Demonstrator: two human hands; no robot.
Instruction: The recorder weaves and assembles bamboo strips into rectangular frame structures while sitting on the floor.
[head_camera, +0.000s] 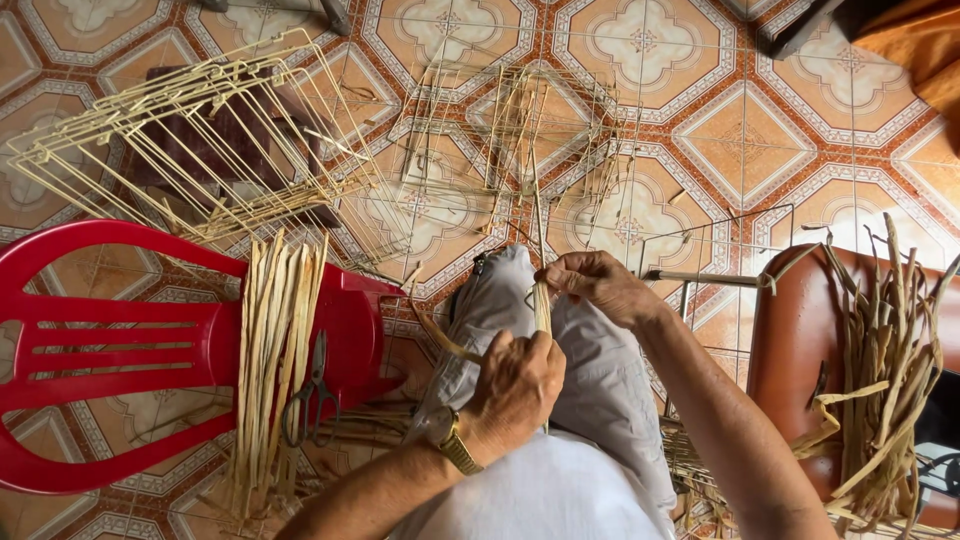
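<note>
Over the person's lap, both hands work one pale dried fibre strip (542, 305). The right hand (600, 285) pinches its upper end between thumb and fingers, while the left hand (515, 385), wearing a gold wristwatch (455, 445), is clenched around the strip lower down, so the piece stands nearly upright and taut between the two grips; held that way it can be pulled straight or split along its length, though which is hard to tell from here. The strip is thin, flat and straw-coloured, with a curling offshoot (440, 340) trailing toward the left knee of the grey trousers (600, 390). Materials sit within arm's reach on either side: a bundle of similar flat strips (275, 350) lies across the seat of a red plastic chair (120, 350), with dark scissors (312, 390) resting on its near edge, and a heap of rougher, darker dried stalks (885, 380) is piled on a brown stool (795, 350). Beyond the knees, on the patterned tile floor (740, 140), stand bare wire frames (200, 140), a second one (540, 130) near the floor's middle.
</note>
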